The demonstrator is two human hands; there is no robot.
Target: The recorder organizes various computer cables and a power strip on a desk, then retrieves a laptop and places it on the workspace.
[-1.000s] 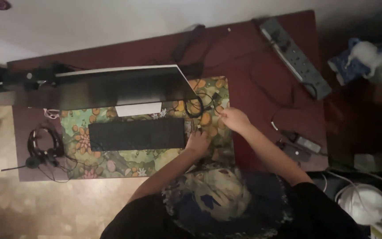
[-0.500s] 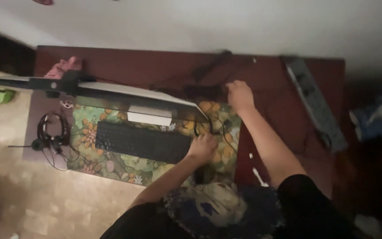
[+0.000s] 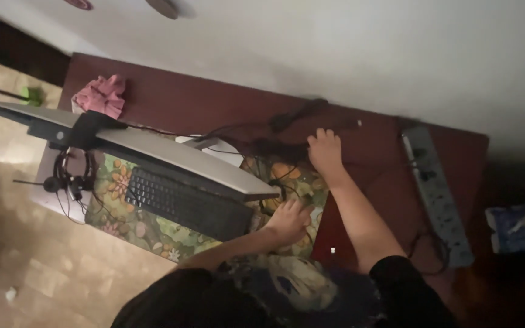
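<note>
My right hand point(image 3: 325, 149) reaches to the back of the dark red desk point(image 3: 214, 103), its fingers on a bundle of black cables point(image 3: 287, 124) behind the monitor point(image 3: 153, 152). The dim light hides whether it grips them. My left hand point(image 3: 290, 220) rests with spread fingers on the floral desk mat point(image 3: 153, 228), just right of the black keyboard point(image 3: 183, 203) and under the monitor's right corner.
A grey power strip point(image 3: 435, 194) lies along the desk's right side with cables coiled near it. A pink cloth point(image 3: 100, 96) sits at the back left. A black headset point(image 3: 68, 176) lies left of the mat. A white wall runs behind the desk.
My right hand has moved from the mat's right edge out to the cables at the back of the desk. My left hand stays by the keyboard. The view has swung and tilted.
</note>
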